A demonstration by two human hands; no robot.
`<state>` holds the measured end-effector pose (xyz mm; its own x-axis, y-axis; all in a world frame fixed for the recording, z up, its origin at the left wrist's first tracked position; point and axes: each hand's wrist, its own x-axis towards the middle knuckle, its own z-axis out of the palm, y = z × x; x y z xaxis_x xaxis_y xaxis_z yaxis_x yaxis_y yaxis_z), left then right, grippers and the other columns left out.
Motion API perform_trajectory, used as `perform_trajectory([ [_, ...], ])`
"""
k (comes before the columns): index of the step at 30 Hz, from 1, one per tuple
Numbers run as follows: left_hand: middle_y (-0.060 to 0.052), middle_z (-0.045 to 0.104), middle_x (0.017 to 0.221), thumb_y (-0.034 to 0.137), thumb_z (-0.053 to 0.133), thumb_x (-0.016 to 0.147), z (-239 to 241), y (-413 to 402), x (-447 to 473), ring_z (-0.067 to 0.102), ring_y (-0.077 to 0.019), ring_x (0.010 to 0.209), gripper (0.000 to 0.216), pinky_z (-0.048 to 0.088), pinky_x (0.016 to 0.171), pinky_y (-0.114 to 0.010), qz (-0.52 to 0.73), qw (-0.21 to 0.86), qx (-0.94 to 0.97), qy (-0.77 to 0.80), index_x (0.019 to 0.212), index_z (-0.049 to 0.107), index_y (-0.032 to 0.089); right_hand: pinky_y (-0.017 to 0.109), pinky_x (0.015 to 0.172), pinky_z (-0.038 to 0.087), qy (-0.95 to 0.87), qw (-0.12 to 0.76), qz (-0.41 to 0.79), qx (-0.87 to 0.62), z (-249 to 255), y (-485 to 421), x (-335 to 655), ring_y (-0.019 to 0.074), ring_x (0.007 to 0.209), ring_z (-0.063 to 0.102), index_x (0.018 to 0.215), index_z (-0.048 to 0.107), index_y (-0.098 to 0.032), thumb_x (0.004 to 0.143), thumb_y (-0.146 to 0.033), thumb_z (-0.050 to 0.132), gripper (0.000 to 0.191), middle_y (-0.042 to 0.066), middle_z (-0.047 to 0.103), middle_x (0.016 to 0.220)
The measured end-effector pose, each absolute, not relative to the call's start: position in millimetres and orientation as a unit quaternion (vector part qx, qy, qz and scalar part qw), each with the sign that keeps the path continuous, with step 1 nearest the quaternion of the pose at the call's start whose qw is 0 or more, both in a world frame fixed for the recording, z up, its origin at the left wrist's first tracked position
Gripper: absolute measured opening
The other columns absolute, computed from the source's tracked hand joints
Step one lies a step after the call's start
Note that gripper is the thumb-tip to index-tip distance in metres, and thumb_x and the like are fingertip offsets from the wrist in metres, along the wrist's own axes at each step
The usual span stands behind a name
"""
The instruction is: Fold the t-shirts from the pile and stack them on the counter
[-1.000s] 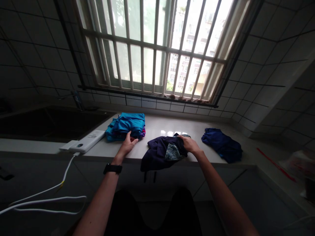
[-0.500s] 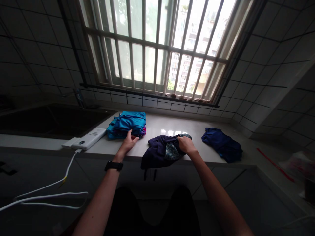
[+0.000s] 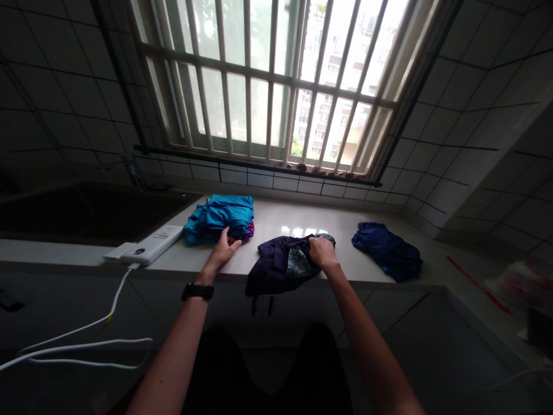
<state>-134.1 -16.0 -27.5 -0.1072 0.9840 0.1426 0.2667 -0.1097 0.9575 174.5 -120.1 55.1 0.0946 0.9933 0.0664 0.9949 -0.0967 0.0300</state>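
Observation:
My right hand (image 3: pixel 322 252) is closed in a fist on the right end of a dark purple garment (image 3: pixel 274 256) with a patterned grey-green patch. The garment lies crumpled on the counter and its left end hangs over the front edge. My left hand (image 3: pixel 224 249), a black band on its wrist, rests at the front of a pile of folded teal clothes (image 3: pixel 227 212). Its thumb and fingers are apart, the thumb against the pile. Some purple and red cloth shows under the teal. To the right lies a bunched navy blue garment (image 3: pixel 386 251).
A white power bank (image 3: pixel 158 245) with a white cable (image 3: pixel 118 297) lies left of the pile, beside a dark sink (image 3: pixel 86 213). A red strip (image 3: pixel 477 285) and a plastic bag (image 3: pixel 518 282) are at the right. Behind the white counter (image 3: pixel 298 214) is a barred window.
The view has shifted slightly. Both hands and the garments stay in nearly the same places on the counter.

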Motion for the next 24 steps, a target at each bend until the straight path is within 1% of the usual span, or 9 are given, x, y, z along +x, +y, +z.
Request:
perform_trajectory([
  [4,-0.006,0.068,0.093,0.029,0.077,0.076,-28.4,-16.5,-134.3,0.064,-0.0182,0.076,0.092,0.055,0.073,-0.032,0.492,0.356,0.563,0.56,0.158,0.039,0.014,0.029,0.085,0.052,-0.638,0.065,-0.032,-0.766,42.0,-130.9,181.4,0.0272,0.107,0.074,0.12,0.071,-0.015,0.099,-0.009,0.039,0.039,0.019,0.076,0.114],
  [8,-0.006,0.067,0.093,0.031,0.076,0.079,-28.3,-17.6,-134.6,0.062,-0.0163,0.071,0.092,0.054,0.07,-0.03,0.481,0.352,0.574,0.561,0.16,0.036,0.014,0.029,0.085,0.052,-0.631,0.093,-0.016,-0.77,36.0,-140.1,188.0,0.0282,0.109,0.074,0.122,0.07,-0.018,0.1,-0.009,0.037,0.04,0.017,0.077,0.112],
  [16,-0.001,0.061,0.084,0.028,0.071,0.082,-19.7,-20.3,-129.8,0.058,-0.0142,0.065,0.088,0.05,0.065,-0.027,0.466,0.359,0.576,0.568,0.16,0.032,0.012,0.03,0.086,0.053,-0.616,0.103,-0.004,-0.781,36.4,-147.4,179.3,0.0286,0.109,0.074,0.125,0.069,-0.017,0.099,-0.009,0.041,0.039,0.018,0.076,0.115],
  [17,0.0,0.06,0.082,0.027,0.07,0.082,-18.2,-21.8,-129.3,0.058,-0.0139,0.064,0.09,0.05,0.064,-0.027,0.466,0.36,0.573,0.57,0.161,0.031,0.013,0.03,0.087,0.053,-0.613,0.105,-0.004,-0.783,36.2,-147.3,178.5,0.0287,0.109,0.074,0.126,0.069,-0.017,0.099,-0.008,0.04,0.04,0.019,0.076,0.115],
  [19,0.003,0.059,0.079,0.026,0.069,0.082,-15.0,-27.2,-128.2,0.059,-0.0142,0.063,0.096,0.051,0.065,-0.028,0.471,0.357,0.566,0.574,0.164,0.02,0.014,0.031,0.087,0.054,-0.608,0.113,0.0,-0.786,35.2,-146.2,178.4,0.0293,0.109,0.074,0.128,0.069,-0.016,0.098,-0.008,0.04,0.042,0.019,0.076,0.116],
  [21,0.004,0.059,0.077,0.027,0.067,0.084,-11.2,-36.1,-125.7,0.061,-0.0157,0.065,0.101,0.053,0.069,-0.031,0.496,0.323,0.573,0.567,0.166,0.009,0.015,0.032,0.088,0.053,-0.603,0.131,0.011,-0.787,34.0,-143.7,180.3,0.0296,0.11,0.074,0.129,0.069,-0.016,0.097,-0.008,0.041,0.043,0.019,0.076,0.116],
  [22,0.005,0.059,0.078,0.029,0.066,0.085,-9.0,-41.6,-123.3,0.062,-0.0167,0.068,0.1,0.055,0.072,-0.032,0.511,0.292,0.585,0.557,0.166,0.009,0.016,0.032,0.089,0.053,-0.6,0.145,0.021,-0.787,33.4,-141.8,181.7,0.0295,0.11,0.074,0.13,0.069,-0.016,0.097,-0.007,0.042,0.043,0.019,0.076,0.115],
  [23,0.004,0.06,0.079,0.031,0.066,0.086,-6.5,-47.3,-119.8,0.064,-0.0176,0.071,0.096,0.055,0.076,-0.034,0.524,0.257,0.603,0.544,0.165,0.013,0.017,0.032,0.09,0.053,-0.597,0.165,0.034,-0.785,33.1,-139.4,183.3,0.0293,0.11,0.074,0.13,0.068,-0.016,0.096,-0.007,0.042,0.044,0.019,0.076,0.115],
  [24,0.003,0.062,0.081,0.033,0.066,0.086,-3.6,-53.0,-115.2,0.065,-0.0183,0.075,0.09,0.056,0.081,-0.036,0.527,0.227,0.626,0.528,0.163,0.021,0.019,0.032,0.092,0.052,-0.598,0.193,0.051,-0.776,33.1,-136.6,184.9,0.029,0.111,0.073,0.13,0.068,-0.016,0.096,-0.007,0.043,0.043,0.018,0.076,0.116],
])
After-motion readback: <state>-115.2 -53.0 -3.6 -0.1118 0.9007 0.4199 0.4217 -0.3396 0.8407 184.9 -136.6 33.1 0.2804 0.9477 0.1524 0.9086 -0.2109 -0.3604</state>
